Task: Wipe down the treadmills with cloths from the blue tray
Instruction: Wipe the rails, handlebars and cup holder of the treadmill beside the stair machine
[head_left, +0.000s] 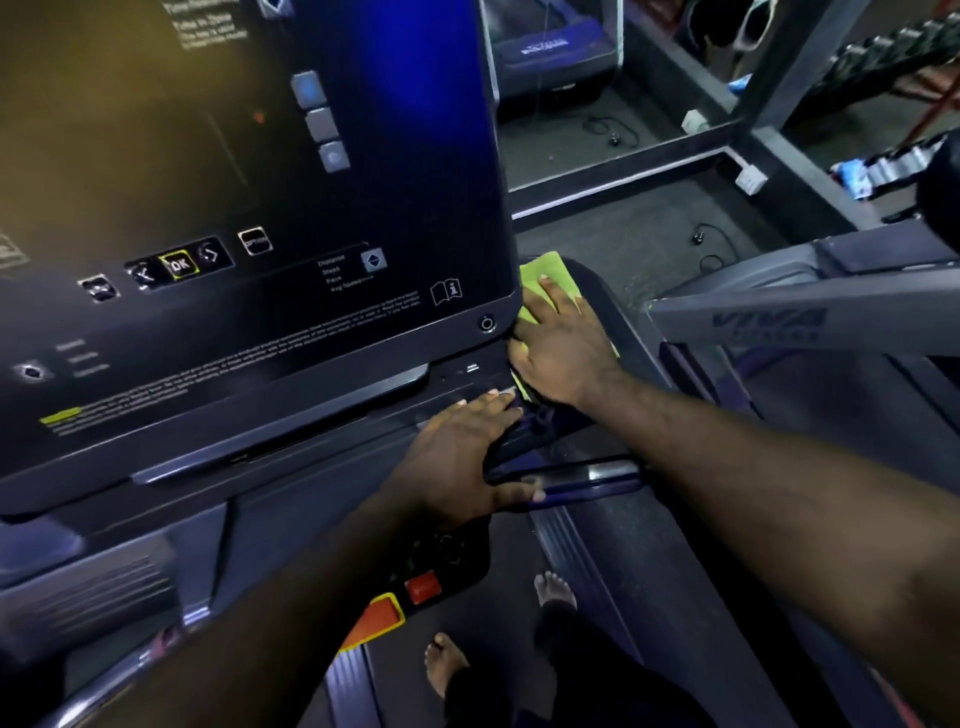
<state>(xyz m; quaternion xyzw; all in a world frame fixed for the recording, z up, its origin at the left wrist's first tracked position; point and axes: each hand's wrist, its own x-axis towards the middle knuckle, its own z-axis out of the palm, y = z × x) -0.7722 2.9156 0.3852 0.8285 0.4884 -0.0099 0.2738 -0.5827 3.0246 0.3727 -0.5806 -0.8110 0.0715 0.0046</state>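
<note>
Cloth: yellow-green, spread flat, partly covered, just right of the console's lower right corner. Treadmill: dark; glossy console upright, slightly tilted.

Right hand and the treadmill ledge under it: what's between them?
A green cloth lies spread between the right hand and the ledge, fingers flat on it. The head view shows this.
</note>
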